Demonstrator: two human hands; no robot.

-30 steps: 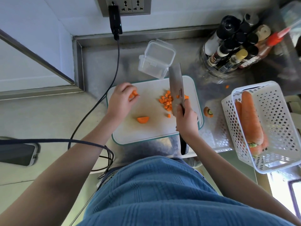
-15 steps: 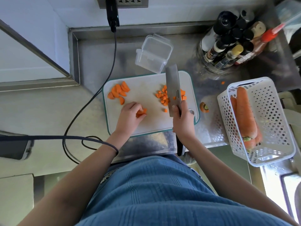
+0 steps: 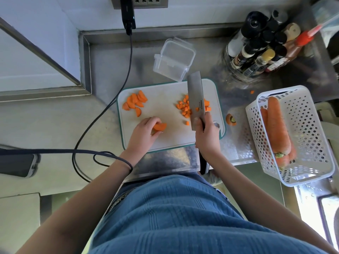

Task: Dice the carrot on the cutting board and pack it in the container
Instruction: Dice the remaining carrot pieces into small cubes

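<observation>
Left hand (image 3: pixel 145 132) curled, fingertips pinched, apparently around something small. Right hand (image 3: pixel 206 138) closed in a fist-like grip, forearms angled inward.

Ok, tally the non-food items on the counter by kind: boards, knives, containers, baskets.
Cutting board: 1
Knife: 1, held by the right hand
Clear container: 1
White basket: 1
Total: 4

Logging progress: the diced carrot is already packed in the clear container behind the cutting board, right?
Not packed. The head view shows the diced carrot lying on the cutting board beside the knife; the clear container behind holds no carrot.
</observation>
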